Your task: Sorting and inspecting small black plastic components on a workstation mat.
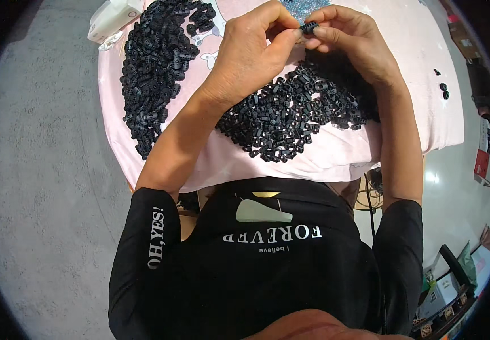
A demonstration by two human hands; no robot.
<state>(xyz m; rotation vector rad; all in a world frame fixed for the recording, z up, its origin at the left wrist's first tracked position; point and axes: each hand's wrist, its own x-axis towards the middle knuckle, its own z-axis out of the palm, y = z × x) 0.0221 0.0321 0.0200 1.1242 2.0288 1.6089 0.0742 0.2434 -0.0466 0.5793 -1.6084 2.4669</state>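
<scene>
Both hands meet over the far side of the table. A small black ridged piece [310, 26], round like a tiny toy wheel, is pinched between the thumb and fingers of my right hand [354, 41]. The thumb and forefinger of my left hand [254, 50] are pressed together against its left end; whatever they grip is hidden. Below the hands spreads a heap of small black plastic parts [279, 116]. To the left lies a long pile of black ridged pieces [151, 76]. Behind the fingertips is a patch of glittery blue-clear bits [303, 8].
A pink patterned cloth [421, 122] covers the table. A white tissue box [113, 20] stands at its far left corner. A few loose black pieces [444, 90] lie near the right edge. Boxes and other items stand on the floor at right, and a cable hangs below the table edge.
</scene>
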